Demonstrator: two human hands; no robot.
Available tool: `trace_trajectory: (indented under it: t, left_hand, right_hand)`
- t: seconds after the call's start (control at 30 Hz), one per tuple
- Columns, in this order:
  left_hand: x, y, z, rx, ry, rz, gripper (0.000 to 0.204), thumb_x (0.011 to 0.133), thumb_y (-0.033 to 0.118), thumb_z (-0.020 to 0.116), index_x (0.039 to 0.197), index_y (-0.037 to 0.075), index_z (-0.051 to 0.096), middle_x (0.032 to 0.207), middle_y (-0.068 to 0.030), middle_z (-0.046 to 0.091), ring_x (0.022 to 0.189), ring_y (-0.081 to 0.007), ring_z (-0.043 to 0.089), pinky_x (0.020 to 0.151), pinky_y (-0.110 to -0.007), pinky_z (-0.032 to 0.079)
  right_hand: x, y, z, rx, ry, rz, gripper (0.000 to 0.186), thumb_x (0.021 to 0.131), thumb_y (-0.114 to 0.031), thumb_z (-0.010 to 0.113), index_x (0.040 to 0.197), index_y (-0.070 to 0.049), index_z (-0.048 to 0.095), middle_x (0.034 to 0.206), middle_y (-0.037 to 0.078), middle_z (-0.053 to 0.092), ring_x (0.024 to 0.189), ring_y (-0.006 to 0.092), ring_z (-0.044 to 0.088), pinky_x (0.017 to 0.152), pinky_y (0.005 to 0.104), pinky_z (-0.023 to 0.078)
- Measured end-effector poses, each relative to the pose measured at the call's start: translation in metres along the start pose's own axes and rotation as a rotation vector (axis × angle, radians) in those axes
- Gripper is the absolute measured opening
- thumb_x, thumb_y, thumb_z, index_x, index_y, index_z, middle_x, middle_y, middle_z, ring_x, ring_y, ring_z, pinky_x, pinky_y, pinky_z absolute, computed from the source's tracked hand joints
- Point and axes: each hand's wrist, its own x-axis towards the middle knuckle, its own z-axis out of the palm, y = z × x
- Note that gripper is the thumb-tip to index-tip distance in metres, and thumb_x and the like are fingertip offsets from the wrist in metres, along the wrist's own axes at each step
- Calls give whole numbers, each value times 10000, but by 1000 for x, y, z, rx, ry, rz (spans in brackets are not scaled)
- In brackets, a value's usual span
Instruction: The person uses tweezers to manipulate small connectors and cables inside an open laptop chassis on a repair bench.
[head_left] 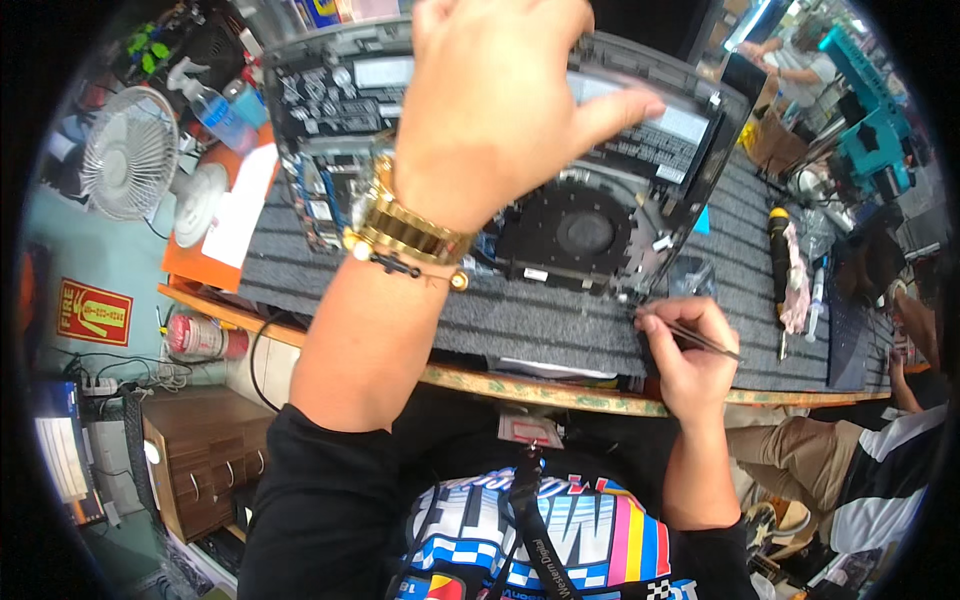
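Observation:
An opened-up laptop chassis [655, 215] lies on a grey striped mat, its inner parts showing. Two dark battery-like blocks with white labels run along its far side, and a round black cooling fan [585, 228] sits near the middle. My left hand [490, 110] is over the far part of the chassis, thumb stretched to the right; its fingertips are cut off by the upper edge. At the chassis's near right corner, my right hand [695, 355] pinches thin metal tweezers [712, 346], their tip close to the corner.
On the right of the mat lie a yellow-and-black screwdriver [778, 235], a syringe [816, 300] and a dark keyboard-like panel [850, 335]. A teal stand [870, 130] rises behind them. At the left are a white fan [130, 150] and a spray bottle [222, 118]. Other people are at right.

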Motion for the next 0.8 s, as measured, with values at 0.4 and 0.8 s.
trace_trajectory:
  t: [0.4,0.8]
  left_hand:
    - [13,4,-11,-34,-79,-46,489,782,358,969,943,-14,695,875,-210,695,854,-402,683,813,-465,565]
    - [8,-1,3,-28,-59,1,477,805,340,966,945,-35,708,851,-215,711,804,-379,694,774,-438,572]
  right_hand:
    - [1,6,16,75,110,-16,98,942,16,823,987,14,736,859,36,766,752,65,668,699,243,540]
    - [-3,7,12,100,122,-14,94,952,33,799,1012,22,727,904,54,777,789,73,681,728,246,553]
